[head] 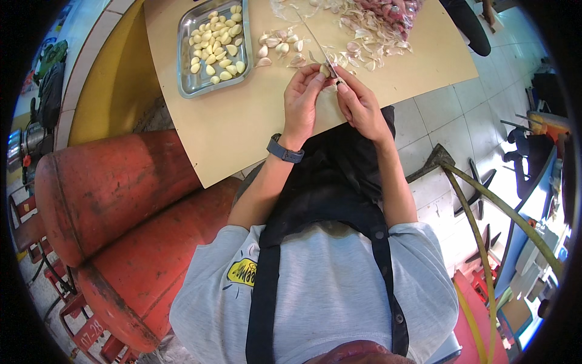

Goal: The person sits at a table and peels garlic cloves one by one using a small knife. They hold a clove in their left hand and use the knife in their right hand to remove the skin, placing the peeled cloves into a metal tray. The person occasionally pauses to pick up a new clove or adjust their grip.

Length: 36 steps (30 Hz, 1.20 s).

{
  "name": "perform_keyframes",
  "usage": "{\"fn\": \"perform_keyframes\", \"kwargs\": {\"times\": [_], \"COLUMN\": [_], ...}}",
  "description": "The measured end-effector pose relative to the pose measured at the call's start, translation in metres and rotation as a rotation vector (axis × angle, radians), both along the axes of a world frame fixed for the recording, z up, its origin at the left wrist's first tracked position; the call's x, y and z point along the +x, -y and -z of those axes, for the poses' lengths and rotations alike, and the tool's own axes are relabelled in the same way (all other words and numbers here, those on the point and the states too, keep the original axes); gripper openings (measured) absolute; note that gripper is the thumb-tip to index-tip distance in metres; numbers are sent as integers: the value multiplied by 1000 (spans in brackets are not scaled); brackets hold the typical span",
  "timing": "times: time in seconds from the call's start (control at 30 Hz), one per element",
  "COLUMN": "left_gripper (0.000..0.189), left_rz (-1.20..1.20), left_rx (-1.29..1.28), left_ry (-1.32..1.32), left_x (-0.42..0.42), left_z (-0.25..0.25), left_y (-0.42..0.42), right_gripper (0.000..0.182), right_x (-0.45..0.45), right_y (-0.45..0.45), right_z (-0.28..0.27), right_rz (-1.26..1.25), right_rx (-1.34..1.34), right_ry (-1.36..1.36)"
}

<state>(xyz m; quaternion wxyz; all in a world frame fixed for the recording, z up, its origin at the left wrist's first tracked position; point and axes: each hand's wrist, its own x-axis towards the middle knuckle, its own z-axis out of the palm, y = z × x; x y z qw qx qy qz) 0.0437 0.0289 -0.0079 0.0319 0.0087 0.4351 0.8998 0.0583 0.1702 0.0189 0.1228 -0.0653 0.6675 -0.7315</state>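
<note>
Between the fingertips of my left hand [303, 98] is a garlic clove [324, 70], held over the near part of the table. My right hand [361, 102] grips a thin-bladed knife [316, 41] by its handle, most of which the fingers hide. The blade points away from me, and its base lies against or very close to the clove. Several unpeeled garlic cloves [282, 48] lie just beyond my hands. To the left, a metal tray [183, 68] holds many peeled cloves [216, 41].
Garlic skins [363, 36] are strewn beside a clear plastic bag of reddish bulbs [395, 13] at the back right. The tan tabletop [227, 132] ends near my lap. Two red gas cylinders [122, 191] lie at left. Another person's foot or leg [470, 27] shows at upper right.
</note>
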Motion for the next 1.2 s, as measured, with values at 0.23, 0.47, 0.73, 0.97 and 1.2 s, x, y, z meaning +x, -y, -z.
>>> {"fn": "perform_keyframes", "kwargs": {"times": [0.23, 0.47, 0.73, 0.97, 1.2], "left_gripper": [20, 22, 23, 23, 22], "left_rz": [-61, -97, -92, -60, -119], "left_rx": [-6, 57, 61, 103, 30], "left_ry": [28, 27, 21, 33, 6], "left_x": [0, -1, 0, -1, -1], "left_z": [-5, 2, 3, 3, 1], "left_y": [-2, 0, 2, 3, -1], "right_gripper": [49, 46, 44, 43, 43], "right_x": [-1, -4, -4, -4, -4], "right_y": [-10, -7, -5, -7, -2], "right_z": [-3, -7, -5, -2, 0], "right_rz": [-132, -150, -117, -107, -90], "right_rx": [-9, 48, -1, -50, 28], "right_ry": [10, 16, 39, 76, 11]}}
